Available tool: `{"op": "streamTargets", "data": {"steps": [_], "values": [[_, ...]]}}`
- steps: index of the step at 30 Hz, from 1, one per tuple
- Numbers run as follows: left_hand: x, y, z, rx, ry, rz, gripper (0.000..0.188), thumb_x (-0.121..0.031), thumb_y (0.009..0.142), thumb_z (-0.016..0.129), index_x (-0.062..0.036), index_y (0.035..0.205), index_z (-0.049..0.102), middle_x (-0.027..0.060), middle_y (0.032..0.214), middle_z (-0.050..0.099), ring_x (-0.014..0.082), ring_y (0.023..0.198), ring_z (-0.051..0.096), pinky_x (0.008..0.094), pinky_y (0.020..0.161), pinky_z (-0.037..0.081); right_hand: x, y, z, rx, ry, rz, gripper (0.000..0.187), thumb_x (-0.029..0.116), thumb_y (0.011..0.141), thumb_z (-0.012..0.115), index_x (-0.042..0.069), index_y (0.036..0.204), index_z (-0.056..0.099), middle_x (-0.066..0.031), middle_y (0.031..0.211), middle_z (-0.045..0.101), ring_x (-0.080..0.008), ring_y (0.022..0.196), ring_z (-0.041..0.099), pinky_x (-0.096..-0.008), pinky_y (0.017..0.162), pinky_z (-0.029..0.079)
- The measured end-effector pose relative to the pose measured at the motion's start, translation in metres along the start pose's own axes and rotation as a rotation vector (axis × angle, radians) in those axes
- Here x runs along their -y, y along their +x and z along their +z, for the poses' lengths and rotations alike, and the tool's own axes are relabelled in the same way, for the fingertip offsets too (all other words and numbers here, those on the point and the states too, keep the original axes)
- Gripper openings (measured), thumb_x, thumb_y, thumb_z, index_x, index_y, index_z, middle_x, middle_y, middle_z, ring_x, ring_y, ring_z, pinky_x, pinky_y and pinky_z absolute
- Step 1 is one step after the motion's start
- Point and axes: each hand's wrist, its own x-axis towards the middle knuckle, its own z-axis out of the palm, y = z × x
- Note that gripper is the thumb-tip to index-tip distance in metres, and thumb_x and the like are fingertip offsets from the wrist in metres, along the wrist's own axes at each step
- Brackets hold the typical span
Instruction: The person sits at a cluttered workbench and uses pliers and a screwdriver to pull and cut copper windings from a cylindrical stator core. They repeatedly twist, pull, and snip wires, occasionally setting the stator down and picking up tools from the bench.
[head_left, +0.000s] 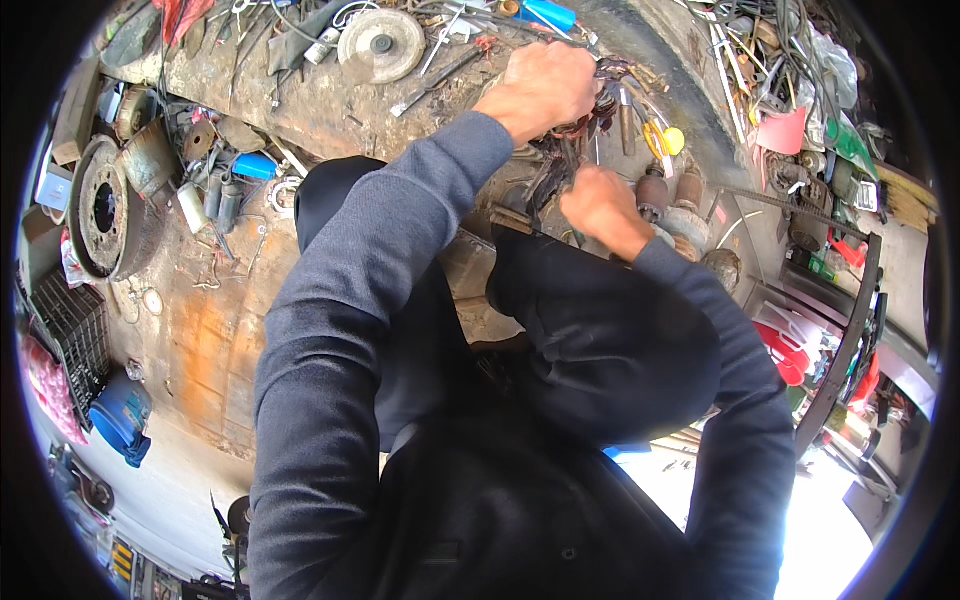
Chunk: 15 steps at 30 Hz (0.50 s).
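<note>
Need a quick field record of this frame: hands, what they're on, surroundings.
setting: cluttered, rusty workbench
left hand: closed over a dark tangle of wires
right hand: closed, gripping a dark part below the tangle
near hands: yellow scissors, metal disc
left side: brake drum, blue container
unclear: exactly what the dark part is

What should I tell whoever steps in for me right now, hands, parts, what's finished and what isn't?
Left hand: closed over the top of a dark tangled wire bundle on the rusty workbench.
Right hand: fisted at the bundle's lower edge, seemingly gripping a small tool that is mostly hidden.
Nearby: yellow-handled scissors, grey disc.
Done: unclear. Left: bundle remains tangled, both hands on it.
</note>
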Motion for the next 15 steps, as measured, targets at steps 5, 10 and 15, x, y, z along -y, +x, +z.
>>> {"op": "streamTargets", "data": {"steps": [5,10,15], "values": [[0.007,-0.012,-0.002,-0.02,-0.016,-0.015,0.043,-0.045,0.099,0.063,-0.0068,0.113,0.076,0.0259,0.105,0.074,0.0443,0.103,0.071,0.0535,0.091,0.057,-0.006,-0.003,0.014,-0.117,0.146,0.059,0.043,0.021,0.088,0.059,-0.009,0.118,0.066,-0.0319,0.119,0.07,-0.0447,0.115,0.068,-0.0505,0.1,0.054],[0.014,-0.011,0.001,0.017,-0.05,-0.025,0.042,-0.044,0.1,0.062,-0.0064,0.113,0.075,0.0249,0.109,0.074,0.0436,0.105,0.071,0.0527,0.092,0.056,-0.019,0.01,0.008,0.21,0.733,0.215,0.047,0.023,0.089,0.06,-0.016,0.116,0.062,-0.0396,0.104,0.069,-0.0461,0.096,0.074,-0.0504,0.084,0.059],[0.014,-0.005,0.007,-0.055,-0.045,0.037,0.041,-0.04,0.098,0.065,-0.0017,0.107,0.077,0.0256,0.103,0.075,0.0422,0.101,0.074,0.0508,0.088,0.059,-0.007,0.011,-0.009,-0.06,-0.019,-0.144,0.037,0.017,0.084,0.061,-0.009,0.108,0.072,-0.0309,0.108,0.073,-0.0471,0.108,0.07,-0.0501,0.099,0.055]]}}
